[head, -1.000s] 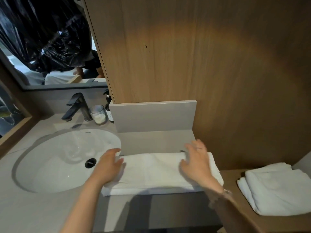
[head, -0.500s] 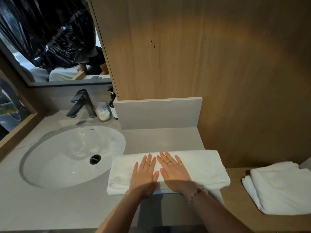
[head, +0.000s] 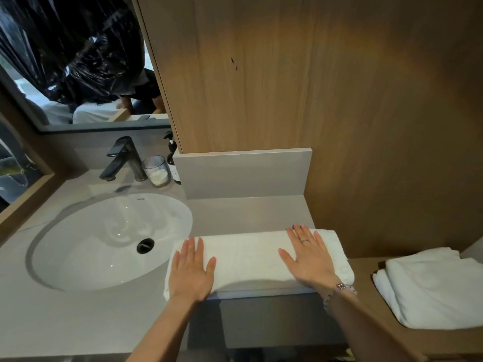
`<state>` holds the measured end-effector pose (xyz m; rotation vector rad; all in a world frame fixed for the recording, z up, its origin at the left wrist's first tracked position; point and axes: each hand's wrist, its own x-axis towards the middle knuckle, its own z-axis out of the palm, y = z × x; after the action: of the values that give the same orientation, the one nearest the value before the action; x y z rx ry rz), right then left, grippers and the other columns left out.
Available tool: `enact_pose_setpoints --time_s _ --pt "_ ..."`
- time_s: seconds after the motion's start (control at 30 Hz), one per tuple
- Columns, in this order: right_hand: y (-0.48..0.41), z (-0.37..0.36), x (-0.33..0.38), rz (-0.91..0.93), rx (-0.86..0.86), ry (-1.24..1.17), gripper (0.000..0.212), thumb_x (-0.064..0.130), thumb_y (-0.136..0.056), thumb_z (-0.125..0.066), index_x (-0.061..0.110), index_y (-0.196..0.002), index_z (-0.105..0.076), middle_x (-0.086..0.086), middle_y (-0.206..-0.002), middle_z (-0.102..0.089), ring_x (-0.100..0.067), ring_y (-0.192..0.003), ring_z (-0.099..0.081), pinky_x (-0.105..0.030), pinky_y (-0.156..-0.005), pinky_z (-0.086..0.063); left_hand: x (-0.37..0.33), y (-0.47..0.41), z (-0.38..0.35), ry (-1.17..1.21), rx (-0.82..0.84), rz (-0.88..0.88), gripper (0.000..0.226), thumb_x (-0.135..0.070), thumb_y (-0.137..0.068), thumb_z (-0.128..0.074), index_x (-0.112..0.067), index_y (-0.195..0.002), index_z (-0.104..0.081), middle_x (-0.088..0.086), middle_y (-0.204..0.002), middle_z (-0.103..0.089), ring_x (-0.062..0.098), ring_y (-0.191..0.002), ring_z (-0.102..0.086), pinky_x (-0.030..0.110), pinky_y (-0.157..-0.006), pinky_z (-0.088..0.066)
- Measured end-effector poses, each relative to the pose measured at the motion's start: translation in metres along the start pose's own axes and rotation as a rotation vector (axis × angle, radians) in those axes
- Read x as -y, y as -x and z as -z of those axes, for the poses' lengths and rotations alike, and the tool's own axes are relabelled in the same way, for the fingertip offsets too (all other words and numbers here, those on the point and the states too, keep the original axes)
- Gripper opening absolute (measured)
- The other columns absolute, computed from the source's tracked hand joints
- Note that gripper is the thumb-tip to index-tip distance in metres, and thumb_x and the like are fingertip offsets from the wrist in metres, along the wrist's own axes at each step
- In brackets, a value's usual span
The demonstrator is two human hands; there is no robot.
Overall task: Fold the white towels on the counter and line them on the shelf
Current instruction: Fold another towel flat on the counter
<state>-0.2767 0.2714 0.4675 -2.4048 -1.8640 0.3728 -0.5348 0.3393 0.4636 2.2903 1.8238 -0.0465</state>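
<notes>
The folded towel [head: 257, 257] at lower centre is pressed flat by the left hand [head: 192, 273] and right hand [head: 312, 259], fingers straight and gripping nothing, seemingly to set its creases.

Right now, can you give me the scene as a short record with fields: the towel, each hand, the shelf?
towel: white towel, folded into a long strip, flat on the counter right of the sink
left hand: flat, fingers straight, pressing the towel's left end
right hand: flat, fingers straight, pressing its right end
shelf: wooden shelf holds folded white towels
task state: this towel not yet on the shelf
</notes>
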Motion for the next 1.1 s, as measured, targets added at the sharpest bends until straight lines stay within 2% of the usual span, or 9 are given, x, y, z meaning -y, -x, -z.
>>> enact_pose_setpoints --time_s 0.07,0.13,0.2,0.3,0.43,0.63,0.83,0.97,1.1 --pt "-0.003 0.005 0.002 -0.024 0.034 -0.003 0.119 0.082 -0.051 0.031 0.026 -0.152 -0.002 0.004 -0.159 0.005 -0.017 -0.146 0.011 -0.034 -0.111 0.016 0.005 0.002 0.005 0.003 0.021 0.139 0.070 -0.057 -0.094 -0.007 -0.018 -0.149 0.013 0.006 -0.157 0.017 0.022 -0.146 0.011 0.043 -0.116 0.006" --pt "-0.009 0.014 0.008 -0.066 0.089 -0.017 0.089 0.078 -0.080 -0.005 0.024 -0.151 -0.010 0.001 -0.159 -0.006 -0.020 -0.147 0.003 -0.040 -0.115 0.011 0.010 0.001 0.014 0.075 0.060 0.285 0.076 -0.061 -0.093 -0.018 -0.018 -0.150 0.010 0.011 -0.158 0.005 0.029 -0.145 -0.005 0.046 -0.116 -0.010" --pt "-0.019 0.025 0.021 -0.090 0.154 -0.049 0.074 0.060 -0.087 -0.036 0.023 -0.149 -0.019 -0.002 -0.157 -0.018 -0.022 -0.146 -0.008 -0.045 -0.116 0.003 0.013 0.000 0.022 0.167 0.042 0.369 0.085 -0.063 -0.091 -0.030 -0.012 -0.150 0.002 0.016 -0.155 -0.015 0.031 -0.140 -0.021 0.044 -0.111 -0.024" --pt "-0.037 0.038 0.053 0.012 0.236 -0.116 0.067 0.047 -0.083 -0.048 0.022 -0.144 -0.032 -0.004 -0.150 -0.032 -0.024 -0.139 -0.026 -0.041 -0.115 -0.016 0.013 0.002 0.029 0.226 -0.069 0.437 0.080 -0.055 -0.088 -0.048 0.000 -0.142 -0.023 0.017 -0.140 -0.038 0.033 -0.127 -0.039 0.040 -0.102 -0.035" --pt "-0.052 0.032 0.097 0.105 0.321 -0.162 0.060 0.038 -0.084 -0.051 0.020 -0.140 -0.038 -0.004 -0.145 -0.037 -0.024 -0.133 -0.035 -0.034 -0.106 -0.029 0.017 0.005 0.032 0.497 0.008 0.517 0.055 -0.042 -0.084 -0.062 0.003 -0.115 -0.053 0.017 -0.117 -0.060 0.032 -0.110 -0.056 0.031 -0.083 -0.043" --pt "-0.063 0.031 0.119 0.081 0.375 -0.218 0.065 0.045 -0.075 -0.061 0.023 -0.134 -0.046 -0.004 -0.138 -0.040 -0.023 -0.128 -0.040 -0.031 -0.103 -0.038 0.023 0.007 0.046 0.930 -0.167 0.388 0.024 -0.015 -0.080 -0.070 -0.007 -0.101 -0.059 0.008 -0.095 -0.065 0.029 -0.092 -0.061 0.030 -0.073 -0.043" --pt "-0.076 0.071 0.118 0.070 0.287 -0.803 0.023 0.024 -0.072 -0.074 0.019 -0.083 -0.055 0.001 -0.086 -0.062 -0.012 -0.076 -0.059 -0.024 -0.071 -0.048 0.009 -0.006 0.104 0.961 -0.347 0.103 0.020 -0.026 -0.069 -0.074 -0.026 -0.080 -0.057 0.003 -0.091 -0.059 0.023 -0.079 -0.059 0.038 -0.068 -0.050" --pt "-0.072 0.120 0.123 0.154 0.273 -0.956 0.006 0.009 -0.088 -0.064 0.010 -0.086 -0.058 0.002 -0.074 -0.061 -0.004 -0.059 -0.058 -0.012 -0.052 -0.044 -0.010 -0.019 0.139 0.892 -0.388 -0.033 0.019 -0.019 -0.079 -0.072 -0.022 -0.092 -0.059 -0.003 -0.103 -0.054 0.018 -0.090 -0.055 0.034 -0.080 -0.048" --pt "-0.072 0.163 0.110 0.200 0.120 -0.917 0.010 0.018 -0.088 -0.065 0.016 -0.078 -0.063 0.004 -0.072 -0.062 -0.011 -0.066 -0.056 -0.021 -0.063 -0.044 -0.031 -0.033 0.172 0.898 -0.488 -0.141 0.028 -0.020 -0.079 -0.072 -0.018 -0.105 -0.061 0.001 -0.109 -0.054 0.015 -0.093 -0.054 0.023 -0.078 -0.044"
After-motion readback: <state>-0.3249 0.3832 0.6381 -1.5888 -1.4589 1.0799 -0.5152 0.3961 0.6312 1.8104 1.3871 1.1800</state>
